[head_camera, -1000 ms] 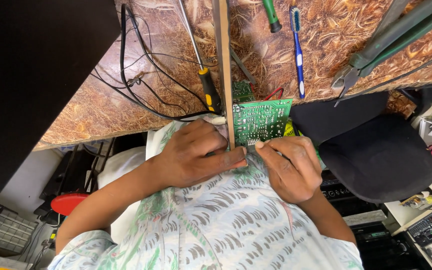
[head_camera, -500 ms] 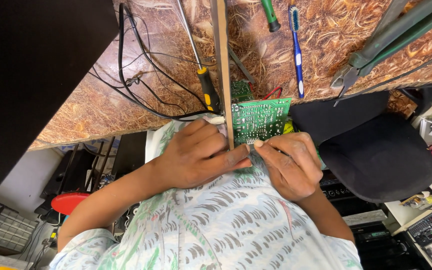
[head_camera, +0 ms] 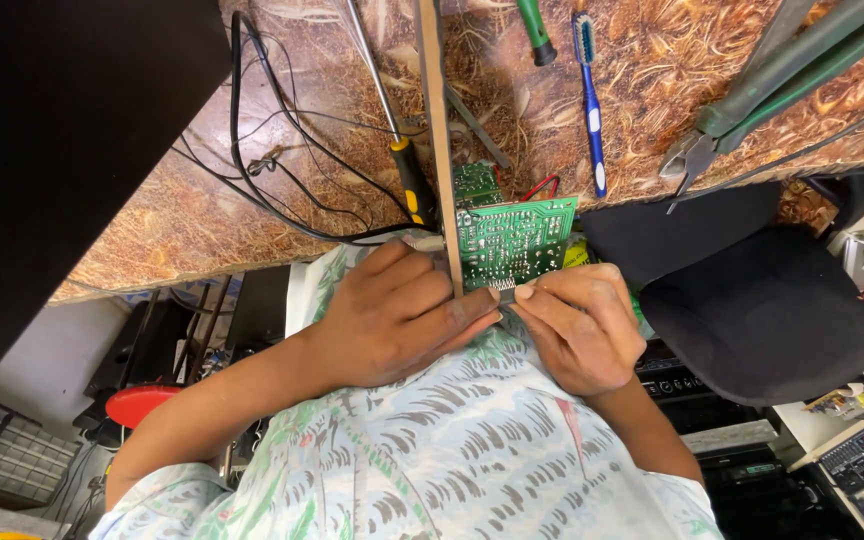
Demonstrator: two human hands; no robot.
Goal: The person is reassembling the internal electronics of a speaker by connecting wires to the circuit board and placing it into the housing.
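A green circuit board (head_camera: 512, 238) leans over the near edge of the worktop, solder side facing me. My left hand (head_camera: 392, 318) grips its lower left edge, thumb stretched toward the middle. My right hand (head_camera: 584, 325) pinches a small black chip (head_camera: 503, 291) with a row of metal pins against the board's bottom edge, where the fingertips of both hands meet. A second, smaller green board (head_camera: 475, 183) shows just behind. Red wires (head_camera: 542, 186) run from the boards.
On the brown patterned worktop (head_camera: 252, 215) lie a thin wooden strip (head_camera: 433, 120), a yellow-and-black screwdriver (head_camera: 411, 185), black cables (head_camera: 272, 150), a green screwdriver (head_camera: 533, 30), a blue toothbrush (head_camera: 590, 100) and green-handled pliers (head_camera: 752, 100). A black chair (head_camera: 762, 315) stands right, a red stool (head_camera: 137, 403) lower left.
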